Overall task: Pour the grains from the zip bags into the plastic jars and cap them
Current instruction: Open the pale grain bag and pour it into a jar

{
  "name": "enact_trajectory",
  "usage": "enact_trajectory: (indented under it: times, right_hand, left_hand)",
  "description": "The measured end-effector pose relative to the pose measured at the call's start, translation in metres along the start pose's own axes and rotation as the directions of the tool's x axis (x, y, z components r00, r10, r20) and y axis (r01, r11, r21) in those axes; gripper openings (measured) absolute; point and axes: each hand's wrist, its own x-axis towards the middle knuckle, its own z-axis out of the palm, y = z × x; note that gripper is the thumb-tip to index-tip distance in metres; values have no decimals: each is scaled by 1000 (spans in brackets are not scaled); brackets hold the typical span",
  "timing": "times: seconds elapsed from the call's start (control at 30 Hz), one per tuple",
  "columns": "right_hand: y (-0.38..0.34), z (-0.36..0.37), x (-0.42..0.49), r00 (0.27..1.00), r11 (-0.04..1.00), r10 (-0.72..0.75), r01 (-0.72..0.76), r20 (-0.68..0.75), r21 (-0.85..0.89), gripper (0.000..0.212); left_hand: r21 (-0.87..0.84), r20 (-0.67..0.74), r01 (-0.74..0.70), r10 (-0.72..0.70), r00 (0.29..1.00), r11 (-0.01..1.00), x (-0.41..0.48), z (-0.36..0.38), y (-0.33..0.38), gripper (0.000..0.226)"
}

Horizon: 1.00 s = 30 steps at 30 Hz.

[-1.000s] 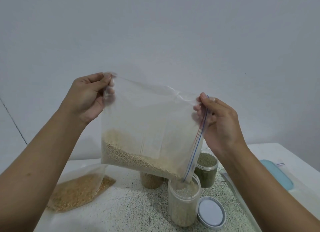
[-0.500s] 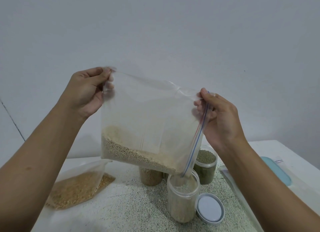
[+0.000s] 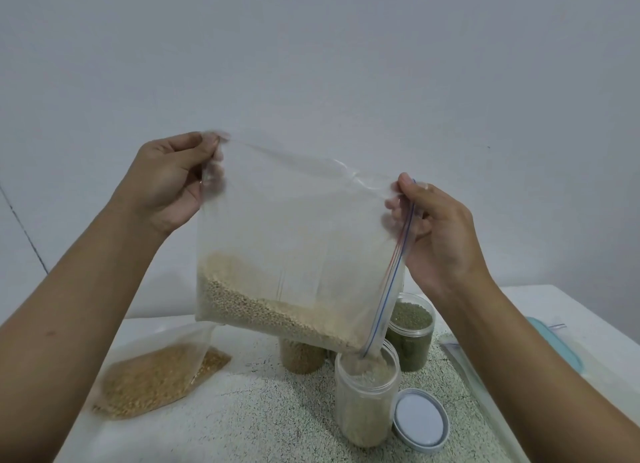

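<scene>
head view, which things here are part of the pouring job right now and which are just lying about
In use:
- zip bag of pale grain, held by left hand and right hand
- open jar under it
- loose lid

Lying about:
- bag of golden grain
- jar of green grain
- jar behind
- teal lid

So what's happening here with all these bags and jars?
A person is pouring pale grains from a clear zip bag into an open plastic jar. The left hand lifts one top corner, and the right hand steers the zipper edge down to the jar's mouth. The jar's lid lies beside it on the table. A jar of green grains stands behind, and another bag of golden grains waits at the left.
</scene>
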Motion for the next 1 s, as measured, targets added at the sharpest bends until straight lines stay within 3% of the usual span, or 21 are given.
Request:
enact_trajectory:
  times: [1.0]
  right_hand:
    - [-1, 15, 0, 1000, 1000, 1, -1, -11, 4, 8]
  left_hand:
    - [9, 31, 1, -2, 1000, 1000, 12, -6, 16, 33]
